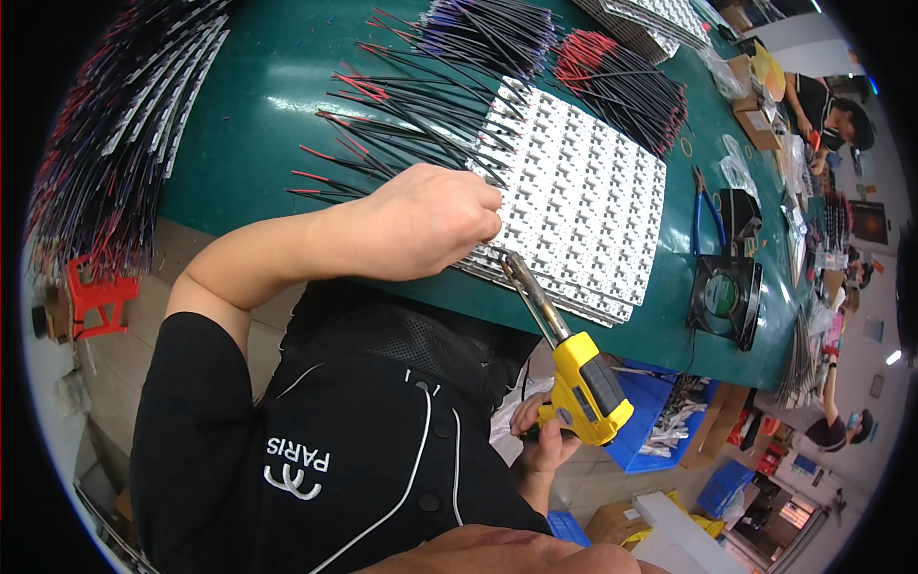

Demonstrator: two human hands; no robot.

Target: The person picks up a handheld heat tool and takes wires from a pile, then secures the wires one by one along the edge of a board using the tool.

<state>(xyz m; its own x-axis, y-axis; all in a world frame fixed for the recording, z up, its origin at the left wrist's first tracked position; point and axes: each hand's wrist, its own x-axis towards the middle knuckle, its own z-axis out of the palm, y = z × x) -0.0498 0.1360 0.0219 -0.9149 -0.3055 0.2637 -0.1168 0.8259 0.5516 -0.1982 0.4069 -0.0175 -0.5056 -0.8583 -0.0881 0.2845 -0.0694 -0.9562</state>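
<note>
My left hand (pixel 430 225) is closed, fingertips down at the near left edge of a white circuit board panel (pixel 583 191); what it pinches, if anything, is hidden. My right hand (pixel 543 432) grips a yellow and black soldering gun (pixel 588 387). The gun's metal tip points up and touches or hovers by the panel edge just below my left fingers. Rows of small dark pads cover the panel, which seems to lie on others in a stack. Black wires (pixel 421 120) with red ends fan out from its left side.
A green table (pixel 268 134) carries bundles of black and red wires (pixel 622 86). To the right lie blue-handled pliers (pixel 706 215) and a black fan (pixel 725 301). Wired strips (pixel 134 124) hang at the far left. Below the table edge sits a blue bin (pixel 639 421). Other people work at right.
</note>
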